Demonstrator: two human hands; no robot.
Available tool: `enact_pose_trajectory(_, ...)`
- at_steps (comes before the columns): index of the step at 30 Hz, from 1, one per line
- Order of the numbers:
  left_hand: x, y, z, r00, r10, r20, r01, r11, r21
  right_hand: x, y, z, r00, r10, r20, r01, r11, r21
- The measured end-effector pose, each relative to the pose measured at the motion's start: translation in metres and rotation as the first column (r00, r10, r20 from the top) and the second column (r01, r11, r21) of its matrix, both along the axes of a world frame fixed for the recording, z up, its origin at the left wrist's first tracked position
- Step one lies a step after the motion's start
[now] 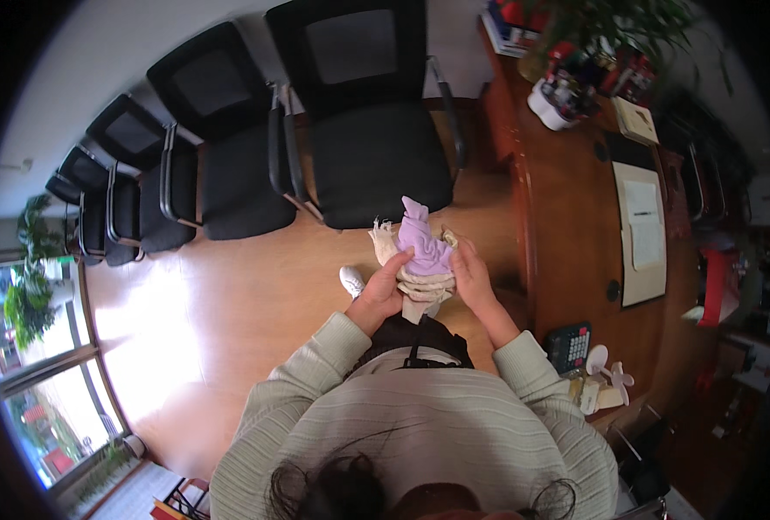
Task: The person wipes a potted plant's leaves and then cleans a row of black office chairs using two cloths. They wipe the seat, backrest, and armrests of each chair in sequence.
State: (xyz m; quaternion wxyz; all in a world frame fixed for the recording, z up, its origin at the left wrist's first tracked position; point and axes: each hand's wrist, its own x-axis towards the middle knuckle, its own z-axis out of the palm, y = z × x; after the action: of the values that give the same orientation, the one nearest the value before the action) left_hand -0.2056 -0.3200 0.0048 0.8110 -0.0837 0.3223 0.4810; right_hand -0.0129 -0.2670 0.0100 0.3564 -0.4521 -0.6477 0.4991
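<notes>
A bunched lilac cloth (426,246) is held in front of my waist, its pointed end sticking up and away from me. Beneath it lie layers of cream cloth (427,284), with a frayed, fringed end (383,239) showing at the left. My left hand (385,286) grips the bundle from the left, thumb on the lilac cloth. On the other side my right hand (472,276) holds the bundle's right edge, near a small yellowish piece (450,239) whose kind I cannot tell. The fingers under the cloth are partly hidden.
Black mesh-backed chairs (378,156) with armrests line the wall ahead and to the left. A wooden desk (563,260) at the right bears a calculator (568,346), a small white fan (609,370), an open notebook (643,218) and a white container (547,107). Windows (47,364) stand far left.
</notes>
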Motion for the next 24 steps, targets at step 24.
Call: enact_pose_trajectory(24, -0.155, -0.02, -0.028, 0.958, 0.282, 0.06, -0.276, 0.957, -0.089, -0.22, 0.009, -0.007, 0.806, 0.487, 0.335, -0.516, 0.857, -0.004)
